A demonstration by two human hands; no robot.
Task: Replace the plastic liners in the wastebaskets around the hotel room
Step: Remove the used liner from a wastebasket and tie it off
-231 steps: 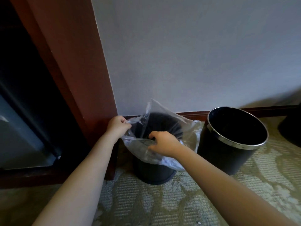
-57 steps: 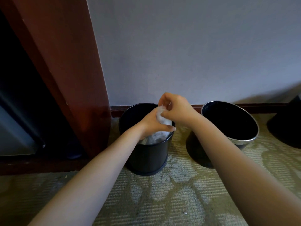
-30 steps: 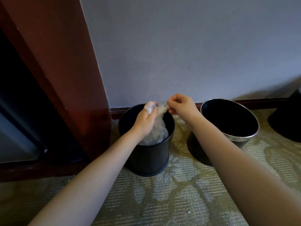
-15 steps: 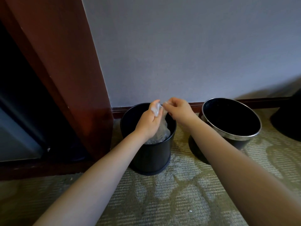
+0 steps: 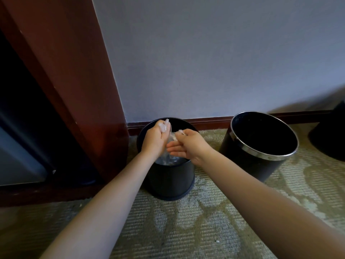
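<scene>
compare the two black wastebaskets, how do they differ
The left wastebasket holds a bunched plastic liner, held by the left hand and right hand; the right wastebasket shows no liner. The right wastebasket has a shiny metal rim; the left wastebasket's is plain black. Both are round, black, on the carpet.

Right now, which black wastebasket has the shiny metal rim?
The right-hand wastebasket, unlined and untouched; the left wastebasket is plain black all over and holds a crumpled clear plastic liner.
</scene>
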